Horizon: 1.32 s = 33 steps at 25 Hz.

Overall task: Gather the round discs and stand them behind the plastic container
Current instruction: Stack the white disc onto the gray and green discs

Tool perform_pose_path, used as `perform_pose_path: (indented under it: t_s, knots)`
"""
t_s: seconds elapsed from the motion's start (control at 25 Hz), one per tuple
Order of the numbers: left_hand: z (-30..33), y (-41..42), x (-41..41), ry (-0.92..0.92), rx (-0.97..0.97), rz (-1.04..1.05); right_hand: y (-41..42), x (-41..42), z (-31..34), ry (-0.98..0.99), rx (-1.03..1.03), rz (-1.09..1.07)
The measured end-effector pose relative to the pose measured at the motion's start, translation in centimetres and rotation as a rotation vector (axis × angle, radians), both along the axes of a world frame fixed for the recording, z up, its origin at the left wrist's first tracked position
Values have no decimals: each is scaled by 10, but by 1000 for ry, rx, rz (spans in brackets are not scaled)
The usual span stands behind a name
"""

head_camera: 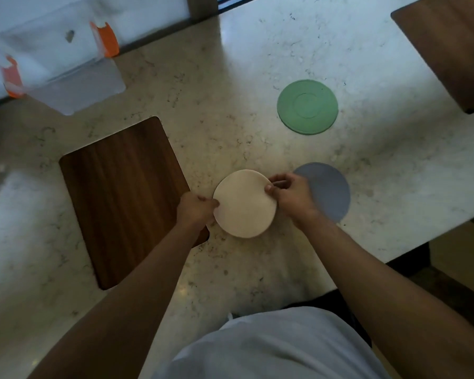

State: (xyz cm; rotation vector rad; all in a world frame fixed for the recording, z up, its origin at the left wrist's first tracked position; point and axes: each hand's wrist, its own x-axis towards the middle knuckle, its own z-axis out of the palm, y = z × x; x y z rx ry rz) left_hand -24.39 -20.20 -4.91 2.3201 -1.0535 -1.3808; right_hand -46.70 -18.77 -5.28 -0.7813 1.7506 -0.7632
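Both forearms are reaching out over the near edge of the marble table (230, 77). Left hand (196, 210) and right hand (289, 194) are pinching opposite rims of the cream disc (244, 205), fingers closed on it. It could be slipping if the thin rim grip loosens. Grey disc (329, 187) and green disc (307, 106) are lying toward the right edge; the plastic container (58, 64) is sitting at the far-left corner, beside a window.

Both hands are gripping cream disc (244, 203) at opposite edges: left hand (195, 210), right hand (292, 194). Grey disc (330, 191) is lying just right, green disc (307, 107) beyond, container (58, 58) sitting far left on table (203, 91).
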Motion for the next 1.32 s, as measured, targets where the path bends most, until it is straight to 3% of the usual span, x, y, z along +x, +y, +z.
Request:
perform_pose_path:
  t_s: [0.16, 0.32, 0.52, 0.96, 1.32]
  knots:
    - [12, 8, -23, 110, -27, 13, 22, -26, 3, 4, -22, -48]
    - [16, 8, -59, 236, -44, 21, 34, -63, 7, 105, -35, -119]
    - [14, -1, -118, 268, -87, -57, 34, -114, 13, 308, -14, -193]
    - [9, 1, -168, -54, -216, -293, 23, -145, 1, 536, -70, -86]
    - [12, 10, -187, -237, -233, -376, 26, -136, 0, 674, 49, -7]
